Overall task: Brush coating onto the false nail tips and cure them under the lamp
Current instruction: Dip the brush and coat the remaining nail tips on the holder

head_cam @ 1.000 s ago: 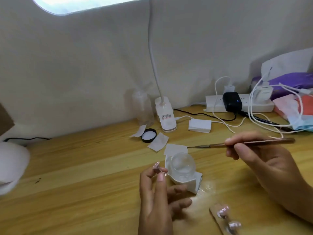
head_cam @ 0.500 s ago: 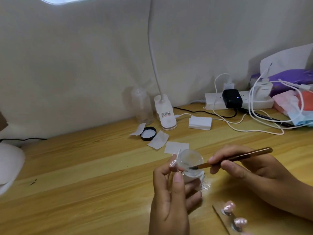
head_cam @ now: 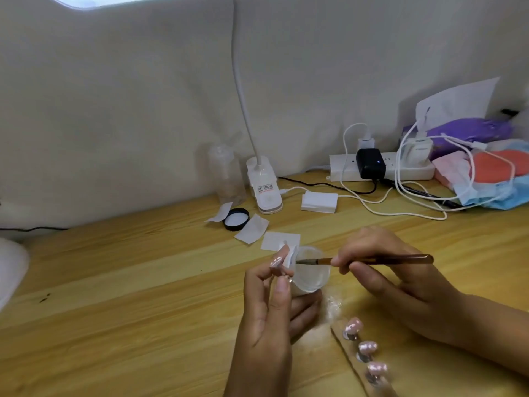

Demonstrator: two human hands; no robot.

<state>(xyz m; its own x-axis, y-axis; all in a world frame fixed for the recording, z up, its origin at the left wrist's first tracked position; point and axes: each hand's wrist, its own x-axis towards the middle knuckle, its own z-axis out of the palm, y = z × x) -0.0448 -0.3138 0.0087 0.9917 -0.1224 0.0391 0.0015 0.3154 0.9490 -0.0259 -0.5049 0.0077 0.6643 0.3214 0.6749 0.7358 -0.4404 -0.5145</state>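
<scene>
My left hand (head_cam: 267, 316) grips a small clear jar of coating (head_cam: 310, 275), tilted with its mouth towards me, just above the wooden table (head_cam: 128, 296). Its thumb and forefinger also pinch a pink false nail tip (head_cam: 276, 262) on a small holder. My right hand (head_cam: 392, 277) pinches a thin brown brush (head_cam: 372, 259) that lies level, with its dark bristles inside the jar's mouth. At the lower right a brown strip (head_cam: 347, 352) carries three more pink nail tips (head_cam: 367, 347). A white rounded lamp (head_cam: 11, 270) shows at the left edge.
Behind the hands lie white wipes (head_cam: 282, 240), a black jar lid (head_cam: 236, 219), a clear bottle (head_cam: 227, 179), a clip-on desk lamp (head_cam: 263, 190) and a stack of pads (head_cam: 319, 202). A power strip (head_cam: 343, 170) with cables and a pile of bags fill the back right.
My left hand took up the jar from its white box and tilted it. My right hand brought the brush down and left until its bristles entered the jar.
</scene>
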